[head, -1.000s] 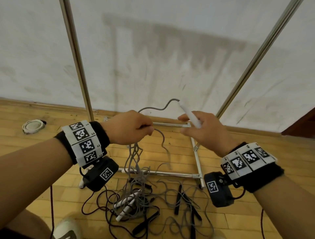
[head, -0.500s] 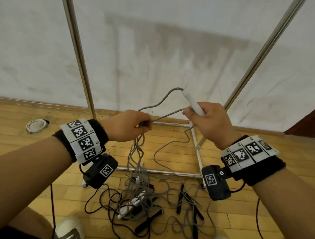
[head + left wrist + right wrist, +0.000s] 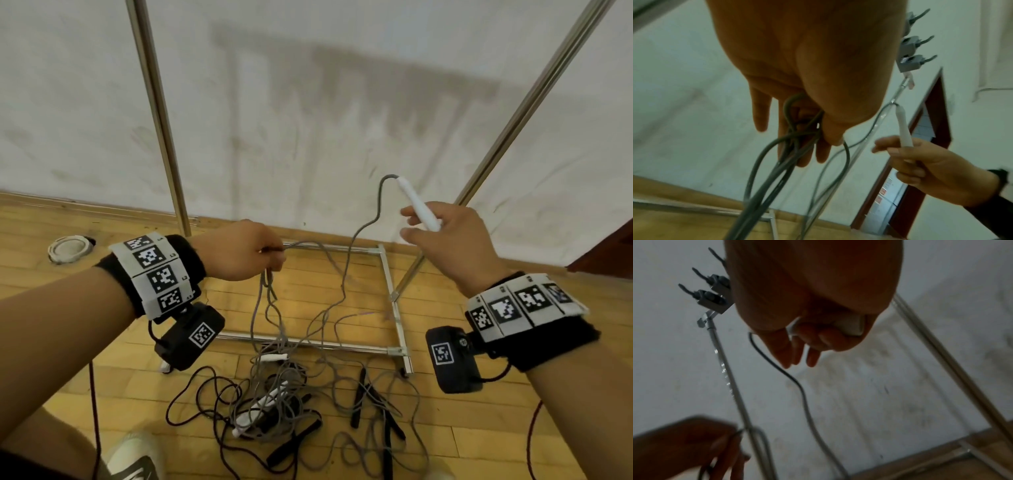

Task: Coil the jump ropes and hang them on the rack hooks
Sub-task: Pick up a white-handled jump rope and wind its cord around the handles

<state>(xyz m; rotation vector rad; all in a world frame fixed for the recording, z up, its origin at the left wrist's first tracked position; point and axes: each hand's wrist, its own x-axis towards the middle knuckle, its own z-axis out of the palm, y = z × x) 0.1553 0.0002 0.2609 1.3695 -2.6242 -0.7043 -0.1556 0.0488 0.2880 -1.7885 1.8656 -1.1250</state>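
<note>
My left hand (image 3: pixel 253 255) pinches several loops of grey jump rope (image 3: pixel 263 308) that hang down to a tangle on the floor; in the left wrist view the thumb (image 3: pixel 833 134) clamps the grey strands (image 3: pixel 789 129). My right hand (image 3: pixel 445 236) holds that rope's white handle (image 3: pixel 418 207), tip up and to the left, the cord (image 3: pixel 376 205) curving down from it. The right wrist view shows the white handle (image 3: pixel 851 327) under curled fingers. Grey rack hooks (image 3: pixel 910 48) sit high on the rack, also in the right wrist view as hooks (image 3: pixel 711 293).
A heap of grey and black ropes with white handles (image 3: pixel 270 401) and black handles (image 3: pixel 359 394) lies on the wooden floor. The rack's metal base frame (image 3: pixel 394 301) and two upright poles (image 3: pixel 157 113) stand before the white wall. A shoe (image 3: pixel 133 459) is at bottom left.
My right hand has moved right and away from the left, carrying the white handle, so more cord spans between them. The left hand has kept its grip on the loops.
</note>
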